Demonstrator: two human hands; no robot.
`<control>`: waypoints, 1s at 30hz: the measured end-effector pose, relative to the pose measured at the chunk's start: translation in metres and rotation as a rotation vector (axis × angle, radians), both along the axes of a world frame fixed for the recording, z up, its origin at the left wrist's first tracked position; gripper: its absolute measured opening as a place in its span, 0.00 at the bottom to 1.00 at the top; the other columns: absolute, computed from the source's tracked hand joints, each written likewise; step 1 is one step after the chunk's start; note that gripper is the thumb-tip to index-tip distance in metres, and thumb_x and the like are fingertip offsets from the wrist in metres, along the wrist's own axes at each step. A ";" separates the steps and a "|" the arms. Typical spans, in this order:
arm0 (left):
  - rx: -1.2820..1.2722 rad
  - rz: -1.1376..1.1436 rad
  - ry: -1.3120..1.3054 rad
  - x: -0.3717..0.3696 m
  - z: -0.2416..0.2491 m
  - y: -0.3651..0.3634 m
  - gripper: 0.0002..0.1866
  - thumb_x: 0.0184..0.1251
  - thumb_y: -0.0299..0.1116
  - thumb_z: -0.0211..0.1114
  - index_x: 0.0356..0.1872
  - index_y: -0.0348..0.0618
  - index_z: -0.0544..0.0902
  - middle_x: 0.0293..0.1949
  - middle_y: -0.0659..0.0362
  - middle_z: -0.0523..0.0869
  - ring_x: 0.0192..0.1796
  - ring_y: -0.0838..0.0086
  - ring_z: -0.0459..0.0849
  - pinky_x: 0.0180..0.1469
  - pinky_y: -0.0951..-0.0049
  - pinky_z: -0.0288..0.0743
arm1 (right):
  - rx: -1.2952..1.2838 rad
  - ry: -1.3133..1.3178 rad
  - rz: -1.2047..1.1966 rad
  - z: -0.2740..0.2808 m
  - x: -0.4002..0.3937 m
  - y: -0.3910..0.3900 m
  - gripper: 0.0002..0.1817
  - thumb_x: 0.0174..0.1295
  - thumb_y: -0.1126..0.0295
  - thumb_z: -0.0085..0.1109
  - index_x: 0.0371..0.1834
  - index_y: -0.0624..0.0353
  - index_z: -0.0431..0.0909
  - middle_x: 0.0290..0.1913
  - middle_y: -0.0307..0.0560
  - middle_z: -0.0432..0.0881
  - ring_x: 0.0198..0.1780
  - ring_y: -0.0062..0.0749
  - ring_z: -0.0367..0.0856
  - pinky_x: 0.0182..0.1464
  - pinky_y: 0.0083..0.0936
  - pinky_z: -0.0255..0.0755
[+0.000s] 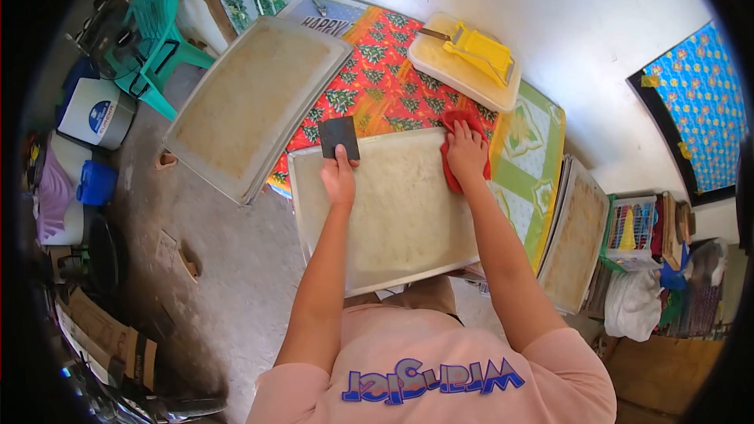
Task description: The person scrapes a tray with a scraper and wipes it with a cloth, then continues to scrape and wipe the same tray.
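A flat metal tray point(393, 204) lies before me, its near edge by my body. My left hand point(339, 180) is closed on a thin dark rectangular plate point(338, 135), held over the tray's far left corner. My right hand point(469, 151) presses a bunched red cloth point(453, 178) at the tray's far right corner. Some of the cloth is hidden under the palm and fingers. Beyond it, a white plastic tub point(428, 51) carries a yellow plastic frame-like tool point(491, 53) and a knife point(434, 34).
A patterned tablecloth point(385, 59) covers the table. Stacked stained trays point(259, 94) overhang its left side, and more trays point(577, 228) lean at the right. A green chair point(157, 20) and a white cooler point(94, 114) stand left. A plastic basket point(631, 224) is far right.
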State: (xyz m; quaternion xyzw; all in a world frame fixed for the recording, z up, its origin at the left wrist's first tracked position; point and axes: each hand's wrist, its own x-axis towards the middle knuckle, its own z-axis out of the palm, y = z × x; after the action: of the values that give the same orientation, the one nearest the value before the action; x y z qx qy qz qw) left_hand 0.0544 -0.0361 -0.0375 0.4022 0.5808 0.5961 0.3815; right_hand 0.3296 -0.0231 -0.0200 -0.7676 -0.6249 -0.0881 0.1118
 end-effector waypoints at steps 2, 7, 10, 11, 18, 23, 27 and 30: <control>0.017 0.021 -0.011 0.003 0.001 -0.001 0.25 0.78 0.47 0.54 0.34 0.31 0.81 0.22 0.55 0.83 0.24 0.74 0.83 0.29 0.70 0.74 | 0.014 0.001 0.009 -0.004 0.008 -0.018 0.25 0.71 0.54 0.47 0.67 0.50 0.72 0.68 0.41 0.75 0.63 0.42 0.72 0.64 0.42 0.63; 0.009 0.020 0.029 0.003 -0.005 0.000 0.25 0.78 0.47 0.54 0.32 0.31 0.81 0.21 0.54 0.84 0.24 0.73 0.82 0.28 0.69 0.74 | -0.010 -0.040 0.009 0.000 0.023 -0.087 0.23 0.71 0.56 0.48 0.66 0.50 0.73 0.68 0.42 0.75 0.60 0.45 0.74 0.62 0.43 0.65; -0.025 0.007 0.063 0.002 -0.004 -0.001 0.25 0.78 0.48 0.54 0.32 0.32 0.81 0.21 0.56 0.83 0.24 0.75 0.81 0.29 0.70 0.73 | -0.045 -0.049 0.025 0.006 0.024 -0.151 0.23 0.68 0.60 0.53 0.65 0.53 0.74 0.67 0.47 0.75 0.57 0.50 0.75 0.60 0.44 0.68; -0.031 -0.001 0.063 0.002 -0.005 -0.001 0.25 0.78 0.48 0.54 0.31 0.33 0.81 0.22 0.58 0.83 0.25 0.77 0.80 0.30 0.71 0.72 | -0.045 -0.034 0.043 0.009 0.024 -0.175 0.23 0.67 0.62 0.55 0.64 0.55 0.74 0.67 0.49 0.75 0.56 0.52 0.76 0.59 0.44 0.69; 0.032 -0.040 -0.119 0.004 0.001 -0.001 0.22 0.78 0.48 0.55 0.41 0.34 0.81 0.30 0.59 0.85 0.28 0.77 0.80 0.33 0.71 0.75 | -0.285 0.222 0.003 0.047 0.045 -0.288 0.17 0.67 0.66 0.55 0.55 0.62 0.78 0.53 0.61 0.81 0.47 0.59 0.80 0.50 0.45 0.74; -0.094 -0.133 -0.402 -0.047 0.031 -0.011 0.18 0.77 0.43 0.57 0.49 0.35 0.81 0.39 0.58 0.86 0.34 0.75 0.84 0.36 0.70 0.80 | -0.048 0.447 -0.109 0.137 0.047 -0.222 0.16 0.72 0.63 0.52 0.50 0.66 0.79 0.42 0.65 0.83 0.45 0.61 0.81 0.48 0.43 0.74; -0.150 0.106 -0.125 -0.093 0.049 -0.072 0.20 0.75 0.45 0.59 0.51 0.36 0.81 0.46 0.57 0.86 0.48 0.73 0.83 0.52 0.68 0.76 | 0.128 0.659 -0.001 0.124 0.057 -0.134 0.18 0.72 0.60 0.51 0.53 0.64 0.78 0.45 0.64 0.83 0.49 0.57 0.82 0.51 0.40 0.73; -0.191 0.184 -0.346 -0.113 0.047 -0.113 0.22 0.75 0.45 0.59 0.58 0.37 0.77 0.53 0.58 0.83 0.56 0.71 0.79 0.61 0.67 0.69 | -0.001 0.672 -0.014 0.086 0.052 -0.069 0.20 0.72 0.59 0.51 0.57 0.62 0.78 0.51 0.63 0.83 0.55 0.56 0.80 0.57 0.40 0.71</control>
State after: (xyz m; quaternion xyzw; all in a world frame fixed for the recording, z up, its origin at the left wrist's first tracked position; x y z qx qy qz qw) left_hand -0.0585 -0.1487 0.0092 0.2013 0.5946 0.6309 0.4559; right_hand 0.3816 -0.0926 0.0656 -0.7580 -0.5479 0.1696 0.3106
